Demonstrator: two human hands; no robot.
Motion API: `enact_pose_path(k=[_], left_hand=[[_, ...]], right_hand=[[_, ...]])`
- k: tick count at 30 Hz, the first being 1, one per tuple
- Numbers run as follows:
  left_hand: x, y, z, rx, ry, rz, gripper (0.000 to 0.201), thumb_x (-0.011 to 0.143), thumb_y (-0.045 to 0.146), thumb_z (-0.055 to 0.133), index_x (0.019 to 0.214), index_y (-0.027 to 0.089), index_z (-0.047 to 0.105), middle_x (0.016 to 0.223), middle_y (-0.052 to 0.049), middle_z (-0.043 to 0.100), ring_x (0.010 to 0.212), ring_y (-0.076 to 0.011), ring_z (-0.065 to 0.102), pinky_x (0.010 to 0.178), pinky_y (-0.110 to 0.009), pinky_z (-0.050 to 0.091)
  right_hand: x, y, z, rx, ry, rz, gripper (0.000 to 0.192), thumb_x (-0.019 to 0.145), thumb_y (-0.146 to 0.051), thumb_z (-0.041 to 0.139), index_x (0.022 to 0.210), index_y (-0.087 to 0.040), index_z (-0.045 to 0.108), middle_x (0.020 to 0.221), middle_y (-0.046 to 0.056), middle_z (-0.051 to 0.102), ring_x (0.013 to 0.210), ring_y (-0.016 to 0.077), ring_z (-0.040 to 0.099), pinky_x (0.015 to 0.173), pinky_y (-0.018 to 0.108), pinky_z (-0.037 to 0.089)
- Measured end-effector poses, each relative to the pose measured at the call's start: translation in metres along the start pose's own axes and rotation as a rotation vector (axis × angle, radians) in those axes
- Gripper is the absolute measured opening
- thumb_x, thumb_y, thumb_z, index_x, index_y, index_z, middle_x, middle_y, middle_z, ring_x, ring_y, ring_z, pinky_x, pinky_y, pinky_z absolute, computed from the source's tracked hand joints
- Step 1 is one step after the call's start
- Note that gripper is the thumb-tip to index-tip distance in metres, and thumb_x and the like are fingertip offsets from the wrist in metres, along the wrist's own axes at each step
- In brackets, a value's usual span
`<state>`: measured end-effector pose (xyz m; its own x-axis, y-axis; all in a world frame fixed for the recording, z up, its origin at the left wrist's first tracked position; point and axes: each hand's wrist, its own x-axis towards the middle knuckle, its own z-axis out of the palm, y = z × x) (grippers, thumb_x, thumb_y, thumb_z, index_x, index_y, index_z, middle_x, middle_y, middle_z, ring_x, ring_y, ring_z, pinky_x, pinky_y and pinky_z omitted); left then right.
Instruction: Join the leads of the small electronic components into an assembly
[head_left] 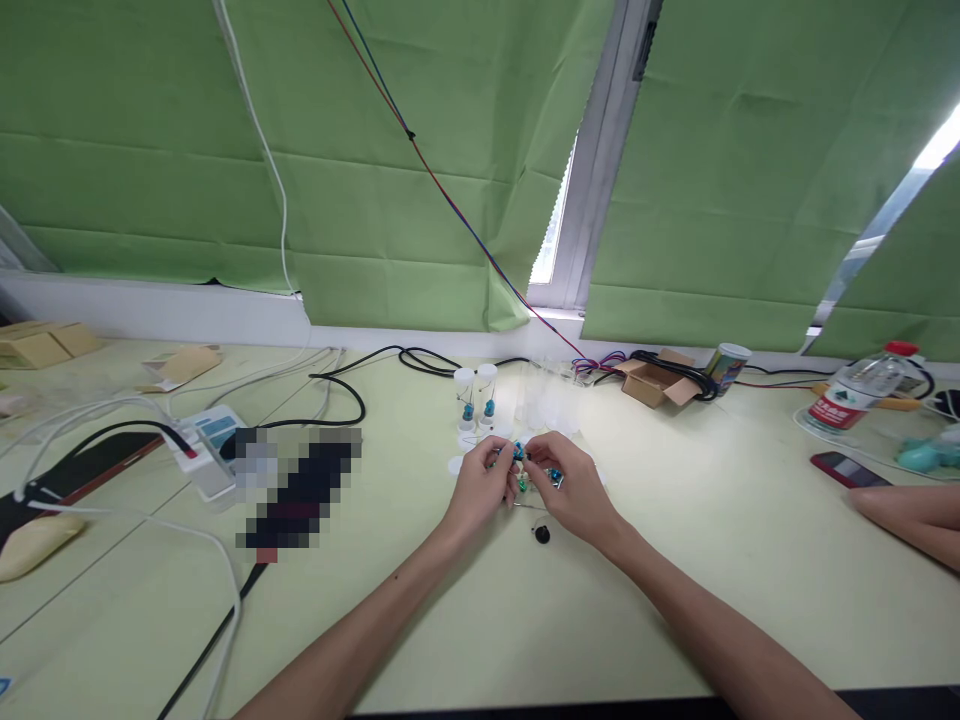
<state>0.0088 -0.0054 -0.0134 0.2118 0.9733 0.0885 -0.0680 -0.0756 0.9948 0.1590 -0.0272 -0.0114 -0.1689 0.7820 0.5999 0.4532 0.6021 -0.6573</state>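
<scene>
My left hand (pixel 478 488) and my right hand (pixel 571 485) meet at the middle of the pale green table (pixel 675 580). Together they pinch a small blue part (pixel 517 452) between their fingertips. More small blue and green parts (pixel 553 476) lie under my right fingers. Just beyond stand two clear vials (pixel 475 398), each upright with a blue part inside. White caps (pixel 455 465) lie beside them. A small black piece (pixel 541 533) rests on the table near my right wrist.
Black and white cables (pixel 337 385) cross the left side, by a white power strip (pixel 202 445). An open cardboard box (pixel 654 380), a can (pixel 726 366), a water bottle (pixel 855 392) and a red phone (pixel 847 468) stand at right. Another person's hand (pixel 911 518) rests at the right edge.
</scene>
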Motion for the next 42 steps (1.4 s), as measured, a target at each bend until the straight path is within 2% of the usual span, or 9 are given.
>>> enact_pose_path(k=[6,21,42], left_hand=[[-0.0003,0.0015,0.0013,-0.019,0.026,-0.009,0.032,0.080,0.050,0.059,0.080,0.019,0.057,0.061,0.003,0.053,0.045,-0.0096,0.051,0.041,-0.022,0.041],[0.0007,-0.0005,0.0006,-0.003,0.014,-0.011,0.031,0.083,0.050,0.057,0.078,0.020,0.055,0.056,0.004,0.053,0.042,-0.0091,0.049,0.043,-0.022,0.040],[0.0005,-0.0021,0.0005,-0.001,0.003,-0.011,0.029,0.085,0.047,0.056,0.081,0.019,0.056,0.064,0.002,0.055,0.047,-0.0091,0.051,0.043,-0.021,0.042]], right_hand=[[0.0005,0.0000,0.0004,-0.004,-0.007,-0.009,0.008,0.091,-0.021,0.053,0.097,-0.022,0.057,0.092,0.006,0.063,0.081,0.0193,0.063,0.073,0.034,0.056],[0.0008,0.0010,0.0009,0.007,-0.014,-0.018,0.009,0.090,-0.019,0.054,0.098,-0.021,0.057,0.093,0.007,0.062,0.082,0.0191,0.062,0.074,0.035,0.057],[-0.0004,0.0047,0.0017,0.025,-0.032,0.029,0.008,0.093,-0.020,0.052,0.099,-0.020,0.057,0.093,0.007,0.065,0.080,0.0178,0.065,0.073,0.031,0.056]])
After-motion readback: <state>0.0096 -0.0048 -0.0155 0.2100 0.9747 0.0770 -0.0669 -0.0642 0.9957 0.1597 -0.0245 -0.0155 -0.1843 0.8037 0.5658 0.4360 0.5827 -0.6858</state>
